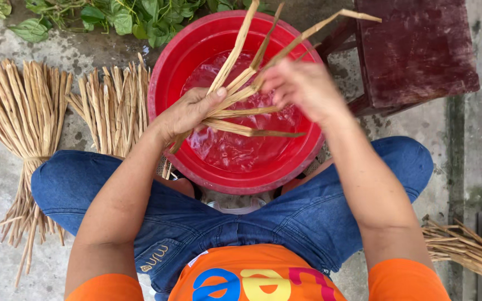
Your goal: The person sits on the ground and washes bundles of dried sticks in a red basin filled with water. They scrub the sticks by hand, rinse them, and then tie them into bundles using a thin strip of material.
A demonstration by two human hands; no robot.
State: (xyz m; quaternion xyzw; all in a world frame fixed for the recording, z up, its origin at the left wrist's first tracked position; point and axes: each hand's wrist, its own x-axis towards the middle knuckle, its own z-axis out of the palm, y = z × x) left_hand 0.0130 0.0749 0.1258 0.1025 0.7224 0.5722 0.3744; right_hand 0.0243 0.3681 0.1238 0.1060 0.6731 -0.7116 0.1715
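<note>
Gripping dried stalks (241, 83) between both hands, left hand (188, 114), right hand (302, 89), over red basin (165, 83)

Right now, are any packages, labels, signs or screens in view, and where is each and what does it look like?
No packages, signs or screens.
Shirt print: bottom centre, on the orange shirt; big rounded blue, yellow and pink letters.
Jeans pocket embroidery: on the jeans below the left hand's forearm; small tan stitched mark on blue denim.
White tag: at the shirt hem; small white strip.
</note>
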